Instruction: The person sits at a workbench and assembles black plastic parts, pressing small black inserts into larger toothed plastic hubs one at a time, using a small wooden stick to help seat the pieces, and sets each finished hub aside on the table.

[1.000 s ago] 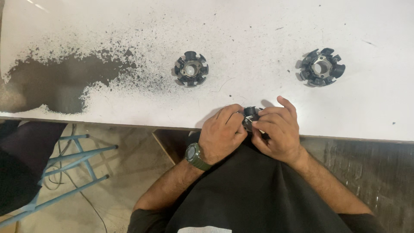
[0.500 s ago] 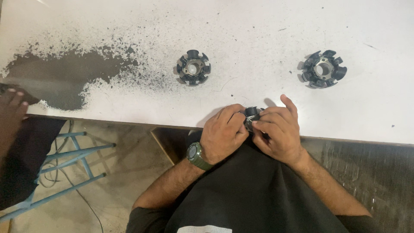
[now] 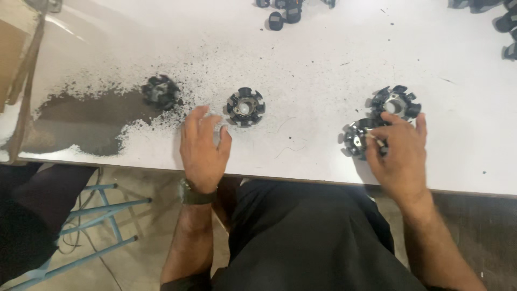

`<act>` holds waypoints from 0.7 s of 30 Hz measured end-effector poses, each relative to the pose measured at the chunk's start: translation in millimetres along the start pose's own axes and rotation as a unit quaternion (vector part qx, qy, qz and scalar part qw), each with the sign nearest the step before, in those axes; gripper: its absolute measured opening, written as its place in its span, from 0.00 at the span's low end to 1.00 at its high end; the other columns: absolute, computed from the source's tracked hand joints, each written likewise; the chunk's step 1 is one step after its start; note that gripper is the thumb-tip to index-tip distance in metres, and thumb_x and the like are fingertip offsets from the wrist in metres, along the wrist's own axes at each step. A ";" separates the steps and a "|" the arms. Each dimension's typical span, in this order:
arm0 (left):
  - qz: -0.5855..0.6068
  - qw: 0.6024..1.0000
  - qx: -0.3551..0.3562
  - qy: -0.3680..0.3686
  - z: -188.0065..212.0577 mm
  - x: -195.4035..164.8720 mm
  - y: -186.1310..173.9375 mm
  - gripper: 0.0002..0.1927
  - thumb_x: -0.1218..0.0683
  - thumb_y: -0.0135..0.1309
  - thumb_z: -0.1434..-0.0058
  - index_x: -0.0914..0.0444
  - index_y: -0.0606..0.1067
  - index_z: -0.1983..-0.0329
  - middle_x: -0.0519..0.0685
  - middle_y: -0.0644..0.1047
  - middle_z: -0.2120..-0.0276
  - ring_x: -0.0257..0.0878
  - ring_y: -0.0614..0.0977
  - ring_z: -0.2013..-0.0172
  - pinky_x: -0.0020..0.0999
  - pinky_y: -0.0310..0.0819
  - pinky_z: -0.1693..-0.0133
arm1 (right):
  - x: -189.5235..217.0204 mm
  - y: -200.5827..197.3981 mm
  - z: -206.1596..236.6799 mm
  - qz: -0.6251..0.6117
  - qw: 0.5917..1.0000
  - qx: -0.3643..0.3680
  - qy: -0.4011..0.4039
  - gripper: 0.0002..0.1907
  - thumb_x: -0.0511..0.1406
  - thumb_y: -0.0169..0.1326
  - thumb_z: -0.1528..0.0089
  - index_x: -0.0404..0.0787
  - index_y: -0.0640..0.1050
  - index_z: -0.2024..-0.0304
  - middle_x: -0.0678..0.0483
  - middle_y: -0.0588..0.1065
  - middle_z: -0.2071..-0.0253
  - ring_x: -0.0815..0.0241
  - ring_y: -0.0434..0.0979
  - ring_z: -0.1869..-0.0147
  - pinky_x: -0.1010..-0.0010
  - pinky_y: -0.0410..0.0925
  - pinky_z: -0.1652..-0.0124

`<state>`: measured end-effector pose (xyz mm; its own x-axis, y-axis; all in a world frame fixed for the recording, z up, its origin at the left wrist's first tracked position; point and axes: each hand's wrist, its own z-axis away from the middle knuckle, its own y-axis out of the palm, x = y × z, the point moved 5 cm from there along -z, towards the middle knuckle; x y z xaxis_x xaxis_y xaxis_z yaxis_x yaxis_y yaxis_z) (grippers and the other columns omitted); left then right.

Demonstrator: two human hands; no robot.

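- On the white table, the right hand rests its fingers on a black toothed stator core, not clearly gripping it.
- Just beyond lies a second core.
- Left hand lies flat, fingers spread, holding nothing, near a third core.
- A fourth core sits by the dark powder patch.

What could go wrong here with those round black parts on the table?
The right hand rests on a black toothed ring close to the table edge; a nudge might push it off. The dark powder lies near the left hand and another ring, so it could smear onto them.
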<state>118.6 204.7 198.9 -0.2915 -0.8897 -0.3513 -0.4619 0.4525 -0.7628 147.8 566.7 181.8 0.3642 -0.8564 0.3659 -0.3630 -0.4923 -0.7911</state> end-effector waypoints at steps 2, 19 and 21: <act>0.014 0.998 0.006 -0.059 -9.9 15.3 -8.5 0.36 0.48 0.67 0.38 0.70 0.66 0.33 0.67 0.71 0.39 0.61 0.72 0.38 0.55 0.70 0.41 | -14.4 -3.2 -0.3 -0.003 1.000 -0.004 0.031 0.09 0.29 0.61 0.33 0.40 0.73 0.54 0.50 0.75 0.55 0.48 0.77 0.34 0.43 0.55 0.25; 0.150 0.931 0.325 0.072 -6.1 -105.9 66.7 0.58 0.47 0.68 0.50 0.63 0.47 0.23 0.63 0.68 0.35 0.61 0.66 0.33 0.60 0.53 0.32 | 3.7 -4.3 29.0 -0.160 0.978 -0.128 0.027 0.11 0.29 0.58 0.33 0.38 0.71 0.51 0.47 0.77 0.53 0.50 0.79 0.40 0.44 0.55 0.22; 0.158 0.934 0.306 0.094 -3.3 -116.7 62.8 0.57 0.47 0.68 0.51 0.64 0.49 0.24 0.65 0.64 0.33 0.62 0.65 0.32 0.61 0.53 0.33 | 13.6 -4.5 29.7 -0.171 0.977 -0.124 0.030 0.11 0.29 0.58 0.35 0.38 0.71 0.52 0.46 0.77 0.53 0.50 0.79 0.41 0.44 0.55 0.23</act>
<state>120.9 337.2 193.7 -0.5001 -0.6652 -0.5545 0.2203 0.5215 -0.8243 179.9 561.9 175.8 0.4522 -0.6398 0.6215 -0.4292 -0.7669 -0.4772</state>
